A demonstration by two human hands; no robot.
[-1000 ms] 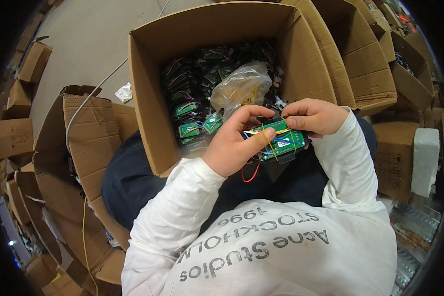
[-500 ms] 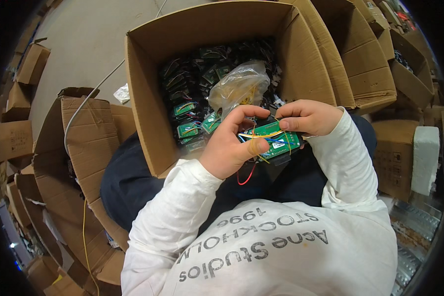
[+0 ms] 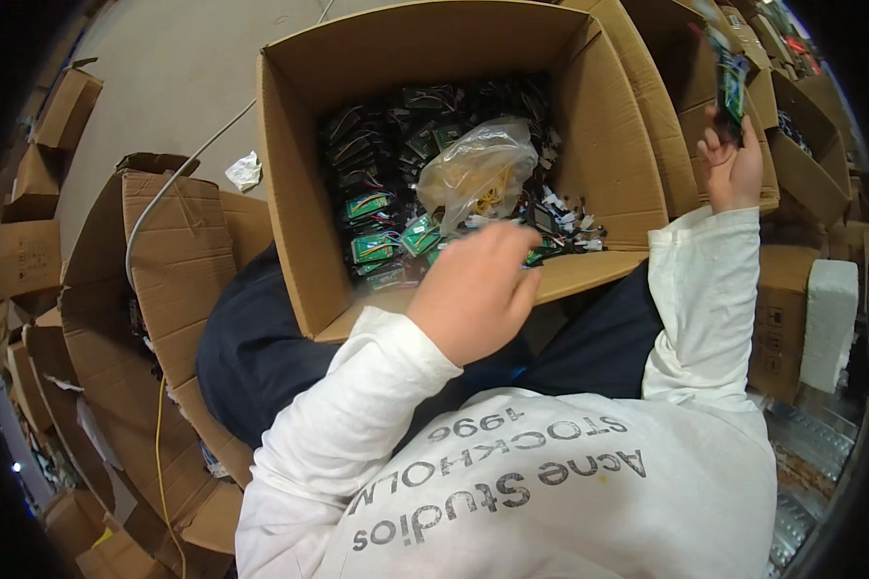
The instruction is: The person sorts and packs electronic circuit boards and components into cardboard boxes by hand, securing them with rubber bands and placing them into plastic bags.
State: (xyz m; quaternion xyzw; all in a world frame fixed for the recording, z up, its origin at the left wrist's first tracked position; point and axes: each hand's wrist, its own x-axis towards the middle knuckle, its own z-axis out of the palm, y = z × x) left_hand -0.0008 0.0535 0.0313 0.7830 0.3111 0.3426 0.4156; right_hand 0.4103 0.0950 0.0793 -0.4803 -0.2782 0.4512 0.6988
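My right hand (image 3: 729, 164) is raised at the upper right, its fingers closed on a circuit board (image 3: 734, 92) with a green face, a black underside and loose wires. The board is tilted nearly upright above the cardboard boxes there. My left hand (image 3: 483, 289) hovers over the near edge of the large open cardboard box (image 3: 294, 207), thumb apart from the loosely bent fingers, and no object shows in it. Inside that box lie several wired green boards (image 3: 372, 248) and a clear plastic bag (image 3: 478, 169) with yellow strands in it.
More open cardboard boxes (image 3: 690, 106) stand in a row at the right, and others (image 3: 179, 251) at the left. A white foam block (image 3: 828, 314) is at the far right. A grey cable (image 3: 179, 183) runs across the left side; a crumpled white scrap (image 3: 244, 171) lies on the floor.
Both hands were together on the board over my lap. The left has let go and stays by the box; the right has carried the board up and to the right.
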